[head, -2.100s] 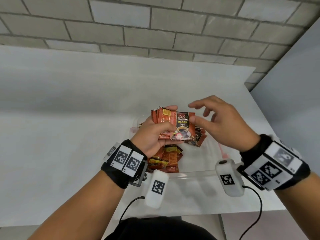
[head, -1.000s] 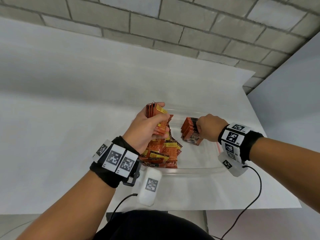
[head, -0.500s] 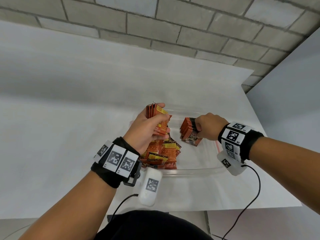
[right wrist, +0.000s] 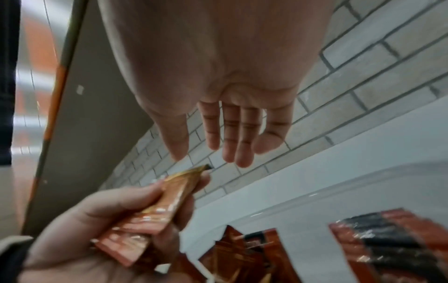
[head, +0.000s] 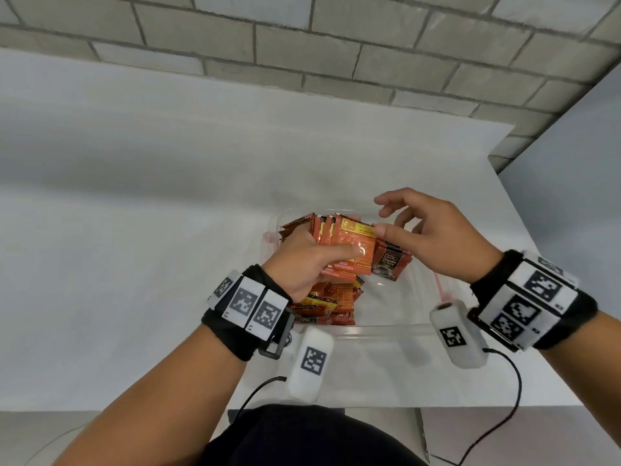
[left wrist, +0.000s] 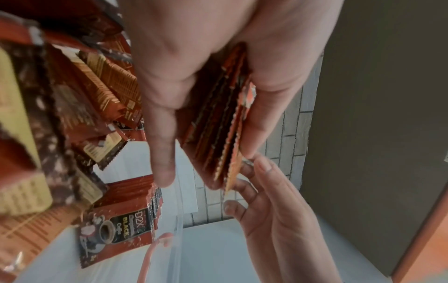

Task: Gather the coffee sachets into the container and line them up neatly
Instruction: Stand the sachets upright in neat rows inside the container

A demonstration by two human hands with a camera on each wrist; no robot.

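Left hand [head: 302, 260] grip clamps sachet stack [head: 346, 250]; right hand [head: 433, 237] loose-fingered, thumb touching its corner.

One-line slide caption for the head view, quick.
Left hand grips a fanned bundle of coffee sachets over the clear container as the open right hand touches its edge.

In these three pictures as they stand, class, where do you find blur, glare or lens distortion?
Head view: sharp, though the wide lens bends the brick wall. Left wrist view: the loose sachets at the left edge are smeared, while the aligned stack reads clearly. Right wrist view: soft throughout, with glare on the bundle that the left hand grips.
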